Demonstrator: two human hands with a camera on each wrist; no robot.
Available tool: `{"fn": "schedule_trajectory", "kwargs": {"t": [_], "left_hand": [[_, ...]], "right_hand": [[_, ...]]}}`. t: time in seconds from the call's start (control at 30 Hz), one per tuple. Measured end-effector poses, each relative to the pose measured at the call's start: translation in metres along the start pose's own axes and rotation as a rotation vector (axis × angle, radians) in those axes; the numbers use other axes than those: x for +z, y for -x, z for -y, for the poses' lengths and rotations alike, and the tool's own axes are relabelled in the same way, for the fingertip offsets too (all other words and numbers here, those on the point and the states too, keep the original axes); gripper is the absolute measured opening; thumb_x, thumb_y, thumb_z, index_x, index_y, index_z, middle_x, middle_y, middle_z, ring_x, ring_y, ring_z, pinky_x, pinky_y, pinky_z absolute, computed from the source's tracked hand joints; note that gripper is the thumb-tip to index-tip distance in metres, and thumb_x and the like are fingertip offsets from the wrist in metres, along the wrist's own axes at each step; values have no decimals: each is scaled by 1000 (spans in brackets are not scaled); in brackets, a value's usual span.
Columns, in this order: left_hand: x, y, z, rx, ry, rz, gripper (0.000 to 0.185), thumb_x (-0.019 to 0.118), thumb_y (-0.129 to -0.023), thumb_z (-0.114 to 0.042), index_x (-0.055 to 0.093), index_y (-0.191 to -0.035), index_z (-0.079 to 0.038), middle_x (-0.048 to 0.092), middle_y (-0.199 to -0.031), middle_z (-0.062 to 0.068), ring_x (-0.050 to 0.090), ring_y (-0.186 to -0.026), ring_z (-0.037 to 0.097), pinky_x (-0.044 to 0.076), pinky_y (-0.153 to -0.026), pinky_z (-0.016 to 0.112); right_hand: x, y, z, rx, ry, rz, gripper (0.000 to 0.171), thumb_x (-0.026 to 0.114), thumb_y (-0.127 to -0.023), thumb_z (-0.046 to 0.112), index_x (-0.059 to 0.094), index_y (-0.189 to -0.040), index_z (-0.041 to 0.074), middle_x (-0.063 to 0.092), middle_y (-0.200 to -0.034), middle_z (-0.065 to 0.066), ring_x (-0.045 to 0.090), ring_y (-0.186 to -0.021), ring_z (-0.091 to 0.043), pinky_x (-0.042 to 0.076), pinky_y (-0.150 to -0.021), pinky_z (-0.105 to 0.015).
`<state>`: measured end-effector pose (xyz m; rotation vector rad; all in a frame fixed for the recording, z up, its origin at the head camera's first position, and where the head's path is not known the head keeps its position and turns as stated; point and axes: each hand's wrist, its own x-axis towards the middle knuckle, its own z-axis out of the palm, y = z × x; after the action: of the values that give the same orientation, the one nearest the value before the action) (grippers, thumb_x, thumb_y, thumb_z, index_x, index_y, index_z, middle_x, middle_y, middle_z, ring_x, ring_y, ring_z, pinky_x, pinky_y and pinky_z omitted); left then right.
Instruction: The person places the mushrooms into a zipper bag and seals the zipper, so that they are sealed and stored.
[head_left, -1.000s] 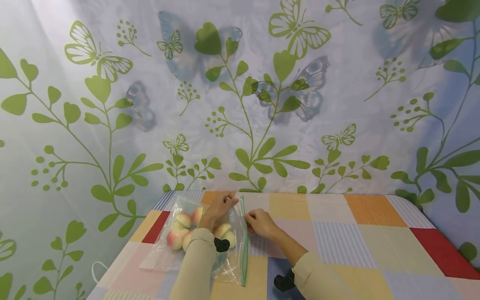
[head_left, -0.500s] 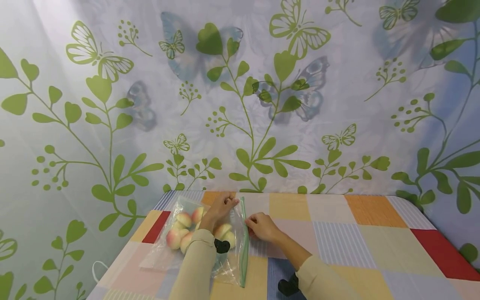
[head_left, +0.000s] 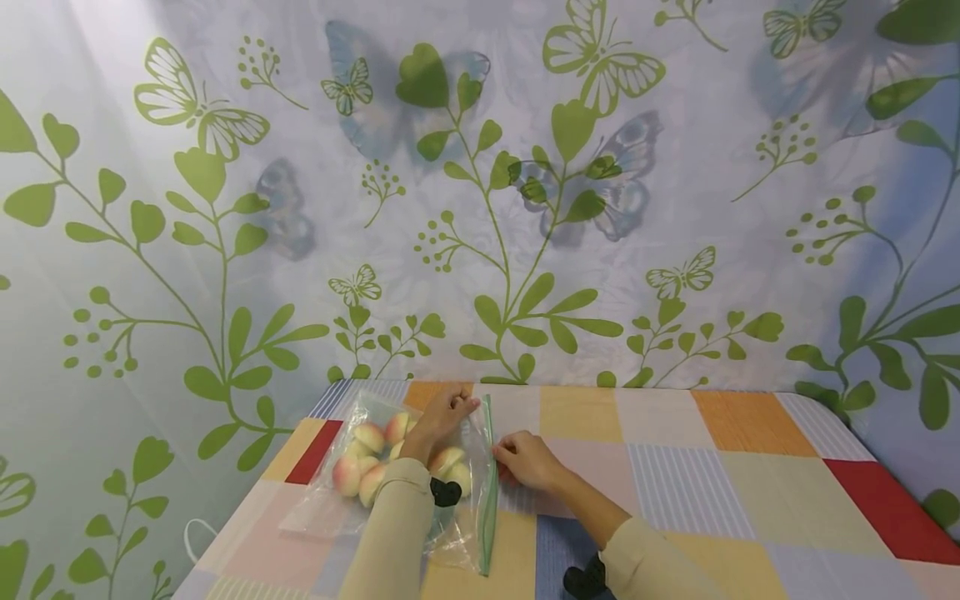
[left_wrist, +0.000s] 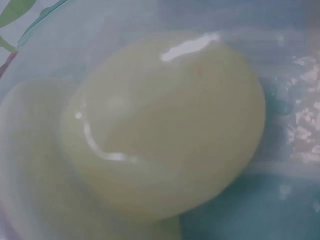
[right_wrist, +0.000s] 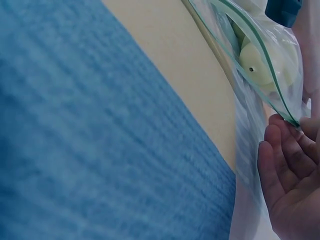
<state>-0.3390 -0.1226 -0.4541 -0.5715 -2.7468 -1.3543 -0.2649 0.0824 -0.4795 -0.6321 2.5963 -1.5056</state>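
Note:
A clear zip bag (head_left: 322, 507) lies on the patchwork tablecloth (head_left: 675, 467), holding several pink-yellow peaches (head_left: 348, 477). Its green zip strip (head_left: 487, 508) runs along the bag's right side. My left hand (head_left: 467, 405) pinches the strip's far end, forearm lying over the bag. My right hand (head_left: 499, 454) pinches the strip about midway. The left wrist view is filled by a pale peach (left_wrist: 165, 125) seen through plastic. In the right wrist view my fingertips (right_wrist: 275, 160) curl at the green strip (right_wrist: 260, 65) of the bag (right_wrist: 250, 130).
A curtain (head_left: 525, 208) printed with green leaves and butterflies hangs right behind the table. The bag sits near the table's left edge, where a white cord (head_left: 191, 533) hangs. Patchwork cloth stretches away to the right.
My right hand has slid a little toward me along the zip strip. The left hand holds the far end as before.

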Motion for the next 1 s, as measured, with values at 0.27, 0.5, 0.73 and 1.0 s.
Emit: {"fn": "schedule_trajectory", "kwargs": {"t": [0.27,0.5,0.73,1.0], "left_hand": [[-1,0,-1,-9,6,7,21,59,-107,-27,57,-100,-7,48,-79,2,46,-70,18,40,-66,34],[-2,1,-4,-14,-12,16,22,59,-107,-28,55,-101,-8,51,-84,3,48,-75,19,42,-69,36],[-3,-2,-9,-35,-39,28,21,60,-107,-27,55,-102,-7,51,-87,4,48,-78,20,42,-71,37],[-5,-5,-17,-30,-114,58,20,61,-106,-25,58,-98,-7,51,-83,2,48,-76,19,41,-69,35]], "right_hand": [[1,6,1,-8,-18,19,25,60,-104,12,71,-84,1,67,-69,-3,65,-60,-16,56,-52,-28],[2,8,1,7,-49,37,27,61,-104,13,72,-81,2,68,-69,-5,67,-62,-16,58,-52,-30],[3,11,2,13,-70,50,28,62,-104,14,72,-81,2,69,-68,-5,68,-59,-16,58,-51,-30],[6,13,2,41,-143,56,22,61,-104,12,73,-91,-1,70,-67,-8,68,-58,-16,59,-52,-31]]}}
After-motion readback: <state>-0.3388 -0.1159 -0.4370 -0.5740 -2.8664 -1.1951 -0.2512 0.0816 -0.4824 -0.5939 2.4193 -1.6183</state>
